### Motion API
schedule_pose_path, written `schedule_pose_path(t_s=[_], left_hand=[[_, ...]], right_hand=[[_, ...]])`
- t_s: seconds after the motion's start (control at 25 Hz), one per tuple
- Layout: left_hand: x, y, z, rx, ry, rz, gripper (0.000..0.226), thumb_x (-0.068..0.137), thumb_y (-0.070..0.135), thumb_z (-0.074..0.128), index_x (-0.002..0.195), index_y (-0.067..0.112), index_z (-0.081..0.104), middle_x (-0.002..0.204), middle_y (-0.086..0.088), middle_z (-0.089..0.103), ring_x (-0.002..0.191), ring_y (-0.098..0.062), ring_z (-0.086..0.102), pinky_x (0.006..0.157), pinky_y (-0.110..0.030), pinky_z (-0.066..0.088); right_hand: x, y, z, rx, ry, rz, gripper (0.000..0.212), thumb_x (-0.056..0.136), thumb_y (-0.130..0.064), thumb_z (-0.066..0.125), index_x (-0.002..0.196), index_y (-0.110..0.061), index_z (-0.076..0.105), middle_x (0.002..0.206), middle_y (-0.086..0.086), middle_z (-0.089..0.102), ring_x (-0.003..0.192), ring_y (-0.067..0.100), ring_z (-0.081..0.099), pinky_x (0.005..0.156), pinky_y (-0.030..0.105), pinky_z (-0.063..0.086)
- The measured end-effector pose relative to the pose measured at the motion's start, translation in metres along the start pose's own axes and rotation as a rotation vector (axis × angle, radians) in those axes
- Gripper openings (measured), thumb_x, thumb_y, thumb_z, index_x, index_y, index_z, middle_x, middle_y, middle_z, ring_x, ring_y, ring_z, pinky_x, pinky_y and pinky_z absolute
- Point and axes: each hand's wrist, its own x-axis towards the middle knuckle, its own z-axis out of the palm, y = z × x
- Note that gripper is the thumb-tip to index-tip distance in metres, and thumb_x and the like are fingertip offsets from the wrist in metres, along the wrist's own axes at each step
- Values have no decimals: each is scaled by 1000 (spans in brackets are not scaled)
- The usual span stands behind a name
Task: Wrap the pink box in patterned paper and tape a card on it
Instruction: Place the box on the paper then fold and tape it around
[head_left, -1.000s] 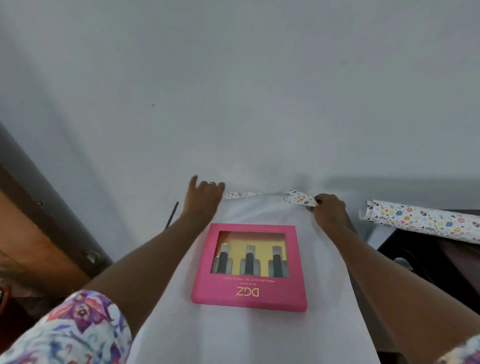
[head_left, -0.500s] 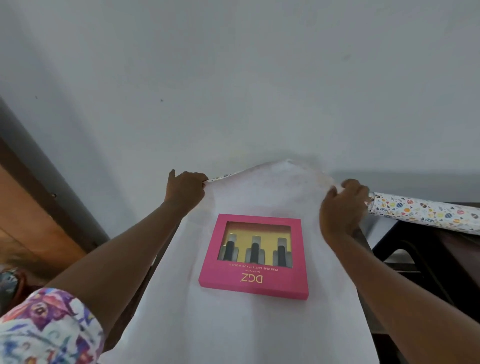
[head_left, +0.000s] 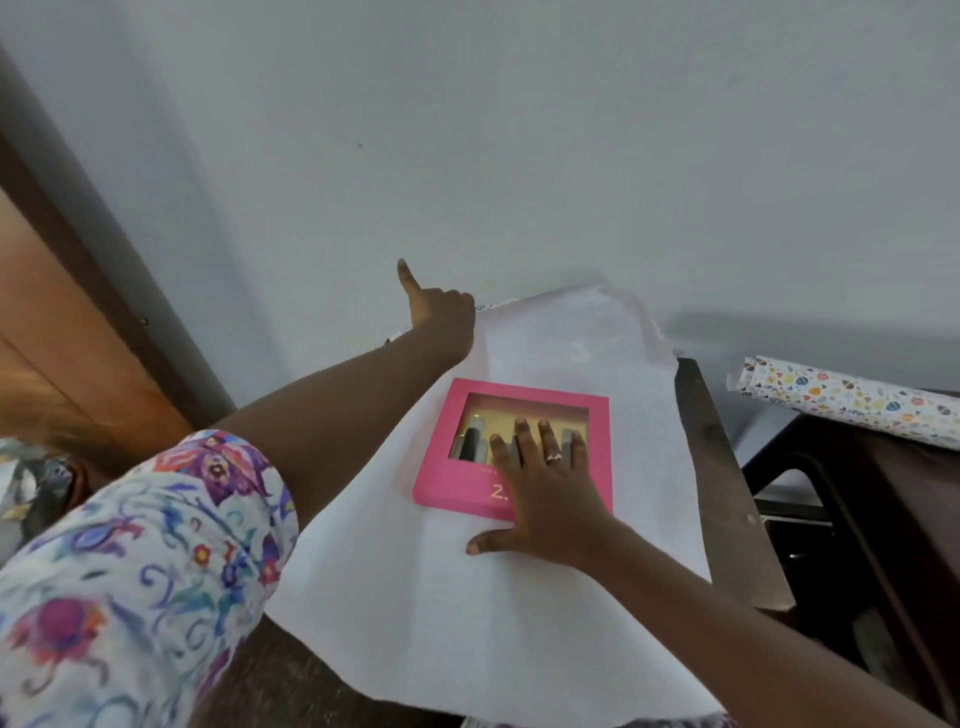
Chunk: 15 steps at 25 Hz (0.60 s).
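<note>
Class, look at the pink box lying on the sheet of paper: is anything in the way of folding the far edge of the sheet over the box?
Only the right hand, lying flat on the pink box. The left hand grips the paper's far edge. Nothing else lies between.

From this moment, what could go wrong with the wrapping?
1. The left hand alone grips the paper sheet at its far corner; pulling from one corner may fold it crookedly or tear it.
2. The right hand lies flat on the pink box; if it slips, the box may shift off centre.
</note>
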Motion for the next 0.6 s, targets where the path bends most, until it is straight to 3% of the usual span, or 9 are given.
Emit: schedule_pose_path(t_s=[0.12, 0.2, 0.28, 0.36, 0.44, 0.52, 0.6], left_hand=[[8, 1, 0, -35, -6, 4, 32, 86, 6, 41, 113, 13, 56, 77, 2, 48, 98, -26, 60, 109, -67, 0], [12, 0, 5, -57, -20, -20, 28, 85, 3, 43, 105, 13, 61, 69, 2, 42, 95, -25, 60, 109, -68, 2], [14, 0, 11, -102, -40, -37, 18, 89, 11, 46, 97, 11, 62, 67, 1, 40, 93, -26, 60, 108, -68, 5], [14, 0, 14, -142, -44, -40, 25, 96, 28, 44, 88, 10, 60, 68, 1, 46, 92, -27, 62, 109, -66, 7], [14, 1, 16, -146, 7, -17, 30, 100, 28, 35, 93, 13, 60, 76, 0, 54, 93, -28, 62, 110, -64, 6], [16, 2, 16, -170, 78, -3, 25, 97, 16, 37, 101, 13, 61, 86, -3, 58, 93, -28, 63, 110, -60, 12], [21, -3, 15, -219, 135, -7, 26, 93, 8, 39, 108, 13, 60, 97, -5, 61, 95, -29, 62, 102, -46, 31]], right_hand=[[1, -2, 6, -61, 92, -15, 99, 73, -74, 52, 147, -15, 24, 153, 23, 21, 138, 48, 21, 106, 68, 12], [2, -3, 10, -117, 126, -20, 92, 64, -72, 64, 132, -12, 51, 135, 24, 50, 120, 49, 49, 93, 70, 35], [1, -5, 15, -136, 153, -1, 88, 57, -71, 70, 121, -11, 61, 122, 22, 61, 108, 46, 59, 83, 68, 44], [0, -6, 18, -117, 166, 5, 87, 57, -70, 70, 120, -11, 62, 121, 22, 62, 107, 46, 60, 82, 68, 45], [-5, -8, 18, -100, 115, -14, 88, 60, -73, 66, 123, -11, 59, 124, 22, 59, 111, 46, 57, 85, 68, 43], [-10, -5, 10, -34, 91, -68, 98, 66, -84, 45, 135, -15, 47, 138, 16, 49, 125, 43, 46, 99, 68, 32], [-8, 16, -5, 158, 156, -1, 96, 73, -84, 22, 146, -22, 28, 151, 1, 33, 139, 29, 31, 112, 57, 14]])
